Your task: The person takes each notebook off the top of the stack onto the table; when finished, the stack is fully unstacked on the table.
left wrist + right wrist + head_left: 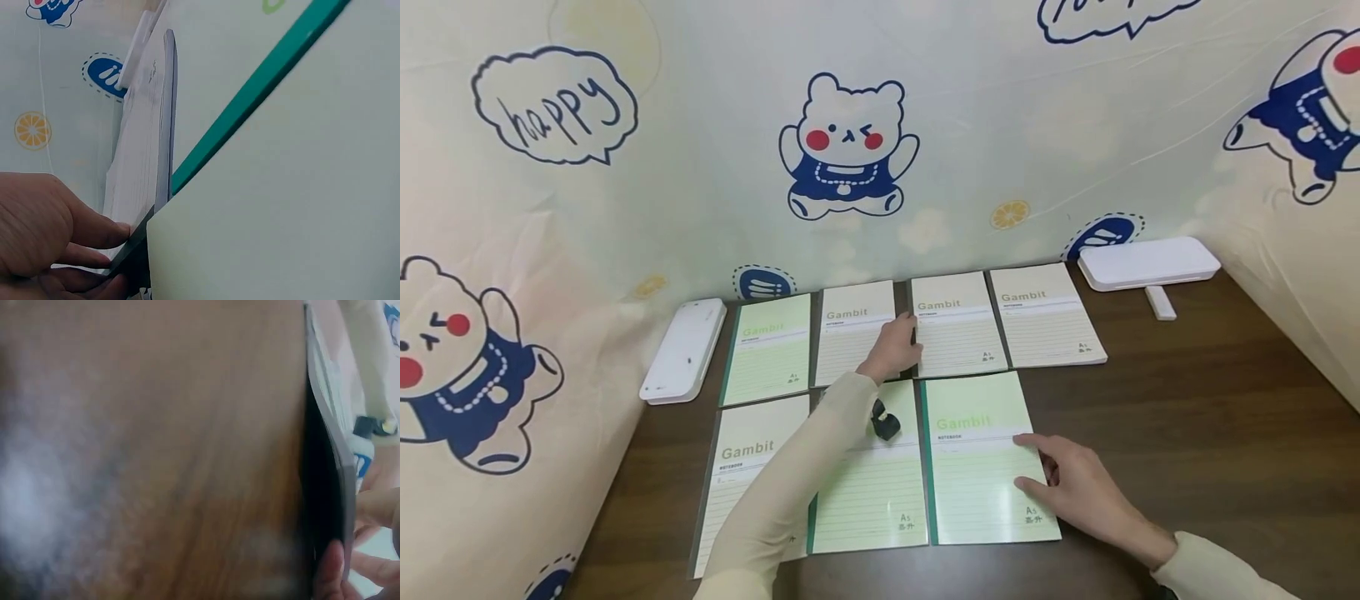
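Observation:
Seven notebooks marked Gambit lie in two rows on the table. My left hand (892, 346) reaches into the back row, thumb and fingers at the dark spine of the third notebook (958, 325), which has a grey-white cover. In the left wrist view the thumb (103, 228) and curled fingers are on that spine. My right hand (1078, 483) grips the right edge of the front row's rightmost notebook (981, 500), light green with a green spine. In the blurred right wrist view, a fingertip (331, 572) shows against the notebook's edge.
A white case (685, 350) lies left of the rows. Another white case (1150, 262) and a small white block (1161, 302) lie at the back right. A printed cloth (715, 167) hangs behind the brown table (1187, 417). My left sleeve (790, 492) crosses the front-left notebooks.

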Motion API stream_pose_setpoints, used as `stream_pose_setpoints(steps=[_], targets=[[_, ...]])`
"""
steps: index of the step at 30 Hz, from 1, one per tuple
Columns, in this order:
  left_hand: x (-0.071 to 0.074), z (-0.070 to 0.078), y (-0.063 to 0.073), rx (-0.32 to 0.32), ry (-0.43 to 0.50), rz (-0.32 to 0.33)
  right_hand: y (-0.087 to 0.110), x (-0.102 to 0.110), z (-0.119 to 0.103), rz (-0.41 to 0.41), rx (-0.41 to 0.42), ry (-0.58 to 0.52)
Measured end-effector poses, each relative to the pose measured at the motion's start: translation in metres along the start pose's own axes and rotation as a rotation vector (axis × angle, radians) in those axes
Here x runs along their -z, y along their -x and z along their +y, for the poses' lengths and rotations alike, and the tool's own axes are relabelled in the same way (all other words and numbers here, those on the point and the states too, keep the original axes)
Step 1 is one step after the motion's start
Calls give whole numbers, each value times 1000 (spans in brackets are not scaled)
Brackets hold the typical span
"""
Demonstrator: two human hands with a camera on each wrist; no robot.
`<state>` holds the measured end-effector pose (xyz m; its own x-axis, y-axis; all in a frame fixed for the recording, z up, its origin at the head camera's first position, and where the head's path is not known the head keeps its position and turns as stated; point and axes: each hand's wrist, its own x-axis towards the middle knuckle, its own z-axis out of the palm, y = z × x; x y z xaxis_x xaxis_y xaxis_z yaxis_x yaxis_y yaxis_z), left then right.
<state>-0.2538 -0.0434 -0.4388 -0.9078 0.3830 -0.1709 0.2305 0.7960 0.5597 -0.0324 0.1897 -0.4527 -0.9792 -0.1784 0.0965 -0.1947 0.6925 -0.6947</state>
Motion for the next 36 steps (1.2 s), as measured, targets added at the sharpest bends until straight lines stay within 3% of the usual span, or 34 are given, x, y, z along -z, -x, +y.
stream_pose_setpoints(steps=[4, 9, 12, 15, 21, 25, 30, 36], targets=[[3, -2, 0, 5, -8, 5, 0, -4, -2, 49, 107, 92], [4, -4, 2, 23, 1, 5, -6, -2, -3, 54, 145, 138], [3, -4, 3, 28, 16, 6, -27, 6, -2, 94, 189, 151], [0, -4, 3, 34, 19, 5, -63, 18, 3, 115, 203, 160], [-6, -3, 4, 15, -5, 4, -146, 28, 13, -52, -17, 169], [-7, -1, 4, 2, 4, 10, -181, 16, 14, -111, -104, 241], [-4, 2, 5, -3, 10, 15, -196, 0, 11, -108, -156, 367], [0, 2, 5, 14, 14, 9, -197, -4, 9, -81, -175, 343]])
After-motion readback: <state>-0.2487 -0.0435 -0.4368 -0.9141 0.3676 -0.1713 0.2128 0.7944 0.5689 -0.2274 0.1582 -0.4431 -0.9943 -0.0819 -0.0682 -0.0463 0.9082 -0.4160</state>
